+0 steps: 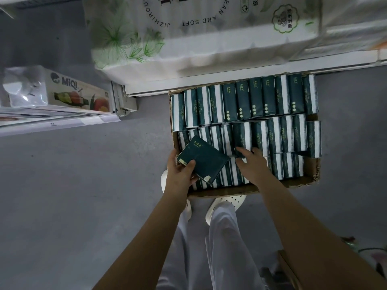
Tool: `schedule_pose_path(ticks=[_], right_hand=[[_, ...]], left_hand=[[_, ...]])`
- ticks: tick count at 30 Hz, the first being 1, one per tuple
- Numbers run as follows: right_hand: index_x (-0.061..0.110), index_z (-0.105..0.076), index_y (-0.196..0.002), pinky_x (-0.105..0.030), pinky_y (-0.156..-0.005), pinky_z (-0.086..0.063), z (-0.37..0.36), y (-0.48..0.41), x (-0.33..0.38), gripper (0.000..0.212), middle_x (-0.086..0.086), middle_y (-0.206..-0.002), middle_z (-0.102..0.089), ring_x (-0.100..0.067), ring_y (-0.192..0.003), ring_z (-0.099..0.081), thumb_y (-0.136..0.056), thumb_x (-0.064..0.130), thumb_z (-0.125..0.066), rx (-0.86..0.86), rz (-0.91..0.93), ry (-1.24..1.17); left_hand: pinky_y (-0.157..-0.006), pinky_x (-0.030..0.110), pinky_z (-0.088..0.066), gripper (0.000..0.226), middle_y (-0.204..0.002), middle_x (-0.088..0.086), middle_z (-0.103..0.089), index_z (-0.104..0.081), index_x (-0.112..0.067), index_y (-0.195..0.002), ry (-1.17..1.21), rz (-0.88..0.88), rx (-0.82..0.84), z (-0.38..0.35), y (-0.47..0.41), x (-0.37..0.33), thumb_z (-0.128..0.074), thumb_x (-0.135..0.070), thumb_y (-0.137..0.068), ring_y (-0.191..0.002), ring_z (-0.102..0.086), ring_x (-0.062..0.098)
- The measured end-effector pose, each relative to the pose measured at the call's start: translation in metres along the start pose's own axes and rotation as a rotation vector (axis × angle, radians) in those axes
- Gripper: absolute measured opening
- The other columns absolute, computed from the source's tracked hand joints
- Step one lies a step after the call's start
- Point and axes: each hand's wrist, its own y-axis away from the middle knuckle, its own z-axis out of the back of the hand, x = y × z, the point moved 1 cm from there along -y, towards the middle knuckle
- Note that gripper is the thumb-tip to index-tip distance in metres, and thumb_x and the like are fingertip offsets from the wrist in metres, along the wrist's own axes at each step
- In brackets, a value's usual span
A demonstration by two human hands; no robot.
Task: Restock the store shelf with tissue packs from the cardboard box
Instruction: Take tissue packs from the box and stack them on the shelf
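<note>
An open cardboard box (301,182) sits on the grey floor, packed with several rows of dark green and white tissue packs (270,97) standing on edge. My left hand (181,173) holds one dark green tissue pack (204,159) by its lower corner, lifted and tilted above the box's near left corner. My right hand (250,164) reaches into the box with fingers spread, its fingertips on the packs in the middle row. The store shelf edge (230,80) runs just beyond the box.
Large white toilet-paper bundles (188,38) with green flower print fill the shelf above the box. Another shelf at the left carries a MIQI carton (77,93). My legs and white perforated shoes (226,203) stand right behind the box. A brown box corner (289,266) lies at the lower right.
</note>
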Motion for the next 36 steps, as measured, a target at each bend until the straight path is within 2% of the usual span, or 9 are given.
schedule_pose_path(ticks=[3,8,11,14,17,22,26,30,36], right_hand=[[0.029,-0.047,-0.140,-0.035,-0.093,-0.045,0.002,0.002,0.008,0.037,-0.014,-0.148,-0.033,-0.030,-0.112,-0.052,-0.102,0.027,-0.045,-0.067,0.047,-0.020],[0.020,-0.052,-0.099,-0.025,-0.073,-0.038,0.027,0.049,0.034,0.004,-0.011,-0.110,-0.054,-0.018,-0.085,-0.051,-0.097,0.018,-0.055,-0.292,0.183,-0.224],[0.017,-0.041,-0.086,-0.023,-0.059,-0.039,0.057,0.098,0.053,0.021,-0.010,-0.091,-0.052,-0.019,-0.075,-0.050,-0.094,0.006,-0.057,-0.404,0.207,-0.408],[0.012,-0.035,-0.094,-0.011,-0.054,-0.040,0.097,0.164,0.077,0.024,0.000,-0.085,-0.046,-0.013,-0.070,-0.048,-0.094,0.002,-0.056,-0.435,0.188,-0.657],[0.015,-0.034,-0.108,-0.010,-0.061,-0.047,0.141,0.232,0.100,0.036,-0.009,-0.104,-0.055,-0.014,-0.079,-0.058,-0.091,0.002,-0.063,-0.448,0.198,-0.865],[0.035,-0.044,-0.113,-0.040,-0.086,-0.055,0.204,0.355,0.140,0.045,-0.014,-0.115,-0.060,-0.029,-0.096,-0.064,-0.087,0.010,-0.071,-0.449,0.335,-1.142],[0.022,-0.052,-0.118,-0.029,-0.074,-0.047,0.253,0.436,0.170,0.030,-0.008,-0.094,-0.057,-0.013,-0.078,-0.056,-0.092,0.019,-0.066,-0.511,0.463,-1.280],[0.023,-0.050,-0.113,-0.018,-0.060,-0.045,0.305,0.499,0.199,0.024,0.003,-0.085,-0.062,-0.004,-0.070,-0.059,-0.094,0.020,-0.063,-0.504,0.656,-1.276],[0.027,-0.052,-0.105,-0.027,-0.064,-0.043,0.358,0.562,0.230,0.018,0.002,-0.086,-0.063,-0.013,-0.075,-0.057,-0.093,0.021,-0.064,-0.485,0.873,-1.230]], left_hand=[[-0.073,0.028,-0.058,0.048,-0.128,0.010,-0.058,-0.040,-0.029,-0.138,0.026,0.029,-0.027,0.004,0.001,-0.001,-0.054,-0.008,-0.097,-0.109,-0.064,0.028],[-0.082,0.032,-0.056,0.037,-0.121,0.011,-0.058,-0.043,-0.025,-0.123,0.122,0.050,-0.012,0.003,0.036,-0.025,-0.054,-0.004,-0.095,-0.110,-0.062,0.029],[-0.089,0.037,-0.054,0.030,-0.113,0.013,-0.060,-0.040,-0.023,-0.109,0.202,0.012,0.054,-0.002,0.077,-0.055,-0.052,0.000,-0.094,-0.105,-0.064,0.029],[-0.093,0.041,-0.052,0.024,-0.107,0.013,-0.062,-0.040,-0.020,-0.102,0.306,-0.020,0.092,-0.003,0.133,-0.095,-0.052,0.000,-0.094,-0.096,-0.065,0.029],[-0.089,0.036,-0.052,0.019,-0.107,0.016,-0.058,-0.040,-0.014,-0.096,0.308,-0.068,0.126,-0.001,0.199,-0.139,-0.051,0.001,-0.094,-0.099,-0.061,0.029],[-0.074,0.029,-0.045,0.022,-0.107,0.010,-0.060,-0.043,-0.016,-0.109,0.052,-0.258,0.216,0.001,0.320,-0.215,-0.056,-0.006,-0.094,-0.090,-0.059,0.021],[-0.060,0.027,-0.045,0.059,-0.095,0.009,-0.060,-0.024,-0.034,-0.140,-0.040,-0.464,0.266,0.006,0.402,-0.261,-0.050,-0.004,-0.096,-0.079,-0.059,0.020],[-0.063,0.030,-0.047,0.057,-0.095,0.011,-0.060,-0.036,-0.039,-0.137,-0.087,-0.708,0.258,0.006,0.474,-0.301,-0.052,-0.003,-0.095,-0.076,-0.057,0.021],[-0.066,0.032,-0.052,0.058,-0.108,0.004,-0.067,-0.043,-0.048,-0.123,-0.003,-1.027,0.290,0.014,0.555,-0.340,-0.070,-0.015,-0.084,-0.089,-0.066,0.020]])
